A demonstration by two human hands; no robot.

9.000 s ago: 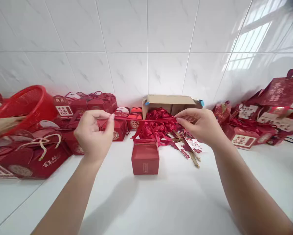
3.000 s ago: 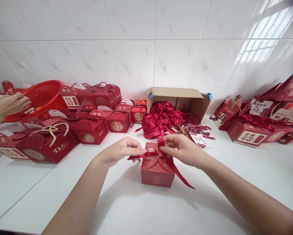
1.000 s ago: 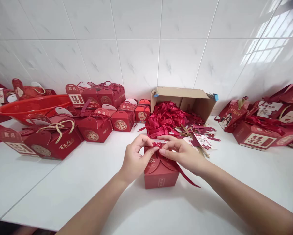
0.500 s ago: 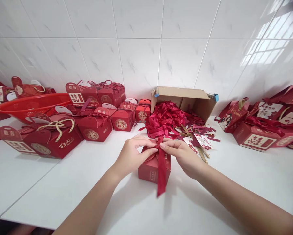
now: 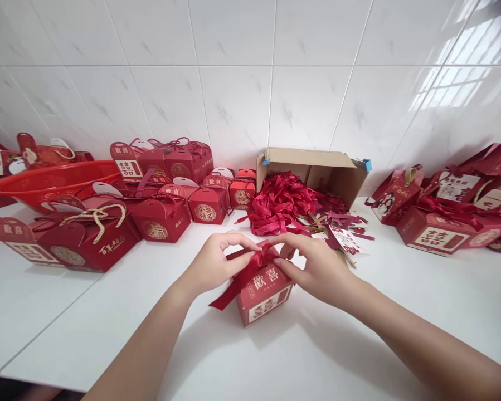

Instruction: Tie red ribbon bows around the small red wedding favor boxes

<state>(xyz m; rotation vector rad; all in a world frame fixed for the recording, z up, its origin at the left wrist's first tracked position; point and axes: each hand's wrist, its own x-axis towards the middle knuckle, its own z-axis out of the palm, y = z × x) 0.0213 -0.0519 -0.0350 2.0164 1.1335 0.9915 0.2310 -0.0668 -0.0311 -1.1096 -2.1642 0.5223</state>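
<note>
Red gift box [image 5: 263, 301] sits upright on a white bench [image 5: 87, 334], front and centre, turned at an angle, with gold characters on its slanting flap and a cream label on its side. Red ribbon [image 5: 233, 287] is looped in a bow at its top, one tail hanging toward the left. The left hand [image 5: 214, 264] pinches the ribbon between nearly closed fingers [image 5: 242, 262]; the right hand [image 5: 323, 270] has its thumb and curved fingers [image 5: 290, 239] close together at the bow's other side, their exact grip partly hidden.

Just behind, a heap of loose red ribbons [image 5: 277, 203] spills from an open cardboard carton [image 5: 309, 157], beside printed tags [image 5: 344, 239]. Other red boxes [image 5: 160, 223] and a red plastic basin [image 5: 58, 181] stand to the left; more decorated boxes [image 5: 440, 236] stand at right. Behind everything is a white tiled wall [image 5: 233, 106].
</note>
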